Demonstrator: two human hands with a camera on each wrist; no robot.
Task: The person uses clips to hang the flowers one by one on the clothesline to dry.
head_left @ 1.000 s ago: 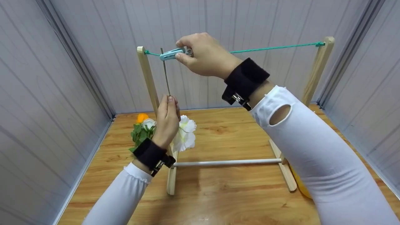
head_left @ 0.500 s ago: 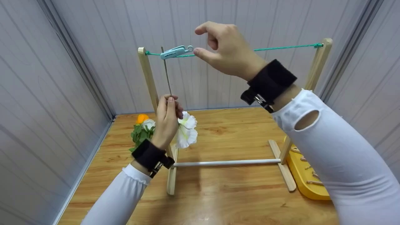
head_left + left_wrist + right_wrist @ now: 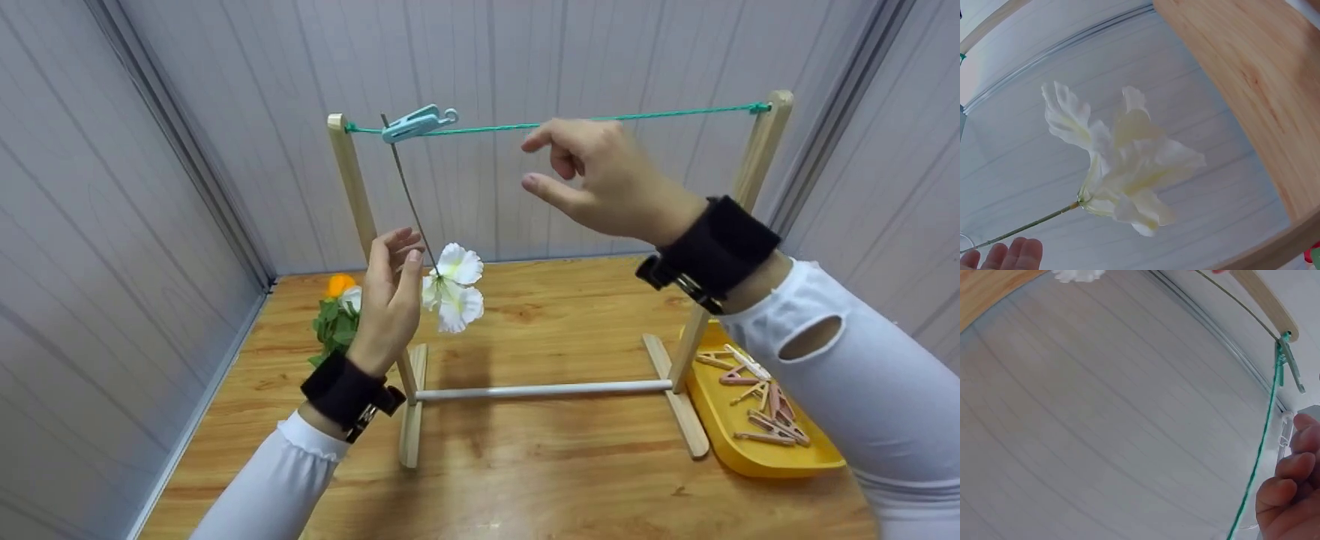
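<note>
A light blue clothespin (image 3: 412,124) sits on the green cord (image 3: 637,116) near the rack's left post and clamps a thin stem (image 3: 409,195). A white flower (image 3: 454,286) hangs head down from that stem. My left hand (image 3: 401,251) is just left of the stem's lower end, fingers straight and holding nothing. My right hand (image 3: 536,163) hovers below the cord to the right of the pin, fingers loosely curled and empty. The left wrist view shows the flower (image 3: 1123,169) with my fingertips (image 3: 1016,253) beneath its stem. The right wrist view shows the cord (image 3: 1261,444) and the pin (image 3: 1292,371).
The wooden rack has two posts (image 3: 352,187) (image 3: 757,157) and a white bar (image 3: 540,390) low between its feet. A yellow tray (image 3: 750,461) with several wooden clothespins (image 3: 765,412) lies at the right. More flowers with green leaves (image 3: 337,311) lie behind my left hand. Grey walls enclose the table.
My right hand let go of the clothespin and drew back right and down. My left hand opened and released the stem; the flower swung slightly right, hanging from the pin.
</note>
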